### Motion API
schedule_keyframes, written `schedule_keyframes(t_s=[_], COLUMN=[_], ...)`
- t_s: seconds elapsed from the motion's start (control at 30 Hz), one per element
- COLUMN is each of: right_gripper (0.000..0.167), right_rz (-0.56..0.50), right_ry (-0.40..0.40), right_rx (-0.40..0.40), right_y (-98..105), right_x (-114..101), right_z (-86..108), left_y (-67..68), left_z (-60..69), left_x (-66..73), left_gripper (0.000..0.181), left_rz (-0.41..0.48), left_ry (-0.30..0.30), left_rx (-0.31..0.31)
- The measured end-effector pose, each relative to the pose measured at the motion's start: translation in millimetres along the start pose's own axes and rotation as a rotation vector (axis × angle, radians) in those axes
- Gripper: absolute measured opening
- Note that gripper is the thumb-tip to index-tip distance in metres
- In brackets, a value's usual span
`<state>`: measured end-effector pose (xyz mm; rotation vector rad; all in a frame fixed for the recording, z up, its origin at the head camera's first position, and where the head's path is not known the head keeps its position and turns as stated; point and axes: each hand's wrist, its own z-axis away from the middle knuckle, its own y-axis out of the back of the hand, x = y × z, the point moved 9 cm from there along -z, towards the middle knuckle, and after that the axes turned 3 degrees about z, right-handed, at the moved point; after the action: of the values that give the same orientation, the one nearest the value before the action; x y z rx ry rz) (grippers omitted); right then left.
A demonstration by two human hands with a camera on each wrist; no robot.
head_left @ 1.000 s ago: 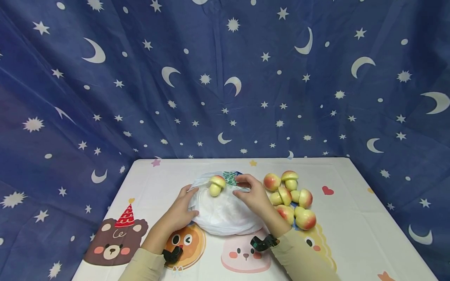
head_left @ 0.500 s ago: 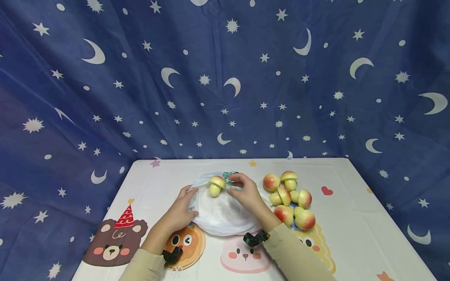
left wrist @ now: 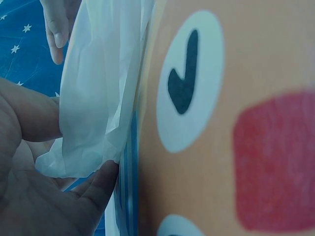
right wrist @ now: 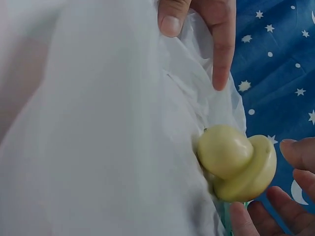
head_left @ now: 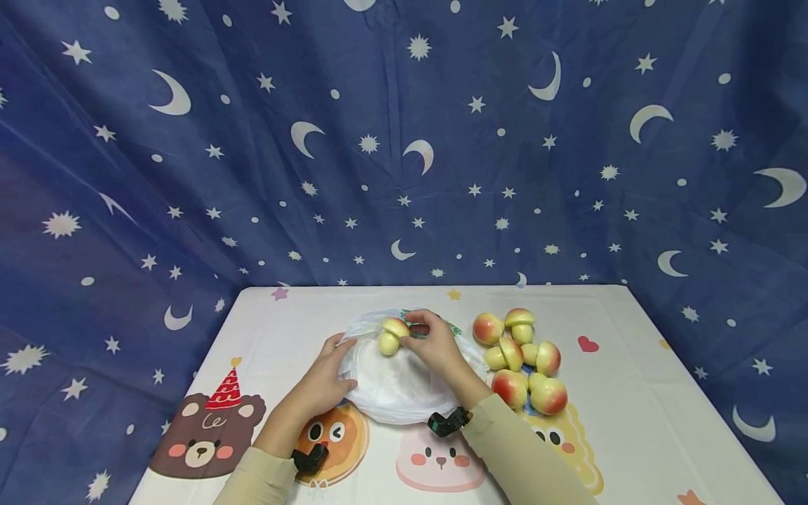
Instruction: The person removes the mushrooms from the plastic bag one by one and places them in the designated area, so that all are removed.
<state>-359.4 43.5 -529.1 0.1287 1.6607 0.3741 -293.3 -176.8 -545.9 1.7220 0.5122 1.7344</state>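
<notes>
A mushroom-shaped piece point(head_left: 389, 342), glossy yellow-green with a reddish cap, lies on a white plastic bag point(head_left: 404, 396). My right hand point(head_left: 435, 347) is over the bag at the mushroom's right side, its curved fingers spread apart. In the right wrist view those fingers point(right wrist: 283, 209) reach round the cap; I cannot tell for sure whether they touch it. My left hand point(head_left: 325, 379) rests at the bag's left edge, thumb and fingers apart and fairly straight. The left wrist view shows the bag point(left wrist: 98, 88) between that hand's thumb and fingers. What the bag contains is hidden.
To the right of the bag, several more red-and-yellow mushrooms point(head_left: 548, 394) lie in a cluster on the white table point(head_left: 644, 421). Cartoon prints cover parts of the tabletop. A blue curtain point(head_left: 404, 140) with moons and stars hangs behind and beside the table.
My right hand has moved left across the bag to the mushroom. The mushroom has shifted slightly to the right. My left hand stays at the bag's left edge.
</notes>
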Motion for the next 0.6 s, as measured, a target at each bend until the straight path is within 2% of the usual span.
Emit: schedule_keyframes(t_s=[0.6], right_gripper=[0.045], right_rz=[0.020], right_ry=[-0.038], right_rx=[0.004], right_y=[-7.3], right_x=[8.0], right_z=[-9.2], left_y=[1.5], left_z=[-0.9], left_x=[0.7], left_gripper=[0.081], left_rz=[0.010], left_ry=[-0.021], left_rx=[0.003])
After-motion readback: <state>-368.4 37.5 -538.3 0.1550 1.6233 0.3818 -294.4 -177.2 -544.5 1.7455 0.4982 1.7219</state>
